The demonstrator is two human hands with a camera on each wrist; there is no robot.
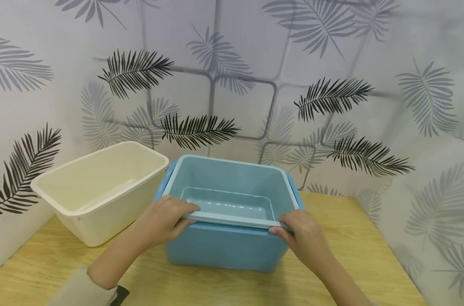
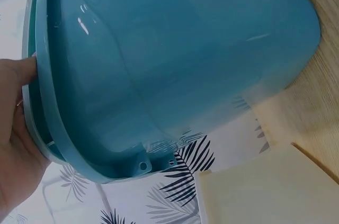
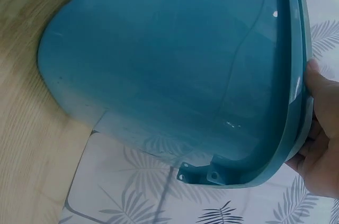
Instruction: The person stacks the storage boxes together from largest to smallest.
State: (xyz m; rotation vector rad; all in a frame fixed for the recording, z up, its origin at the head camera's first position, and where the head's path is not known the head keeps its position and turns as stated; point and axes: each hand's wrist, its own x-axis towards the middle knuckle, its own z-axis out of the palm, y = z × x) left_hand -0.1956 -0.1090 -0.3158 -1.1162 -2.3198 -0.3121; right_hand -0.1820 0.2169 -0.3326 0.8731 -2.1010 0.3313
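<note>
A pale blue plastic bin (image 1: 235, 176) sits nested inside a darker blue bin (image 1: 226, 248) on the table. My left hand (image 1: 170, 219) grips the inner bin's rim at the near left corner, thumb on the near side. At the near right corner, my right hand (image 1: 302, 236) pinches the same rim. The left wrist view shows the left hand (image 2: 18, 139) at the stacked rims, a narrow gap between them. The right wrist view has the right hand (image 3: 326, 139) with its thumb at the rim and fingers partly hidden behind it.
A cream bin (image 1: 109, 221) stands to the left, close beside the blue pair. Under them lies a light wood-grain table (image 1: 331, 238). A leaf-patterned wall covering (image 1: 247, 46) rises behind and on both sides. Part of a dark object (image 1: 120, 295) shows by the left sleeve.
</note>
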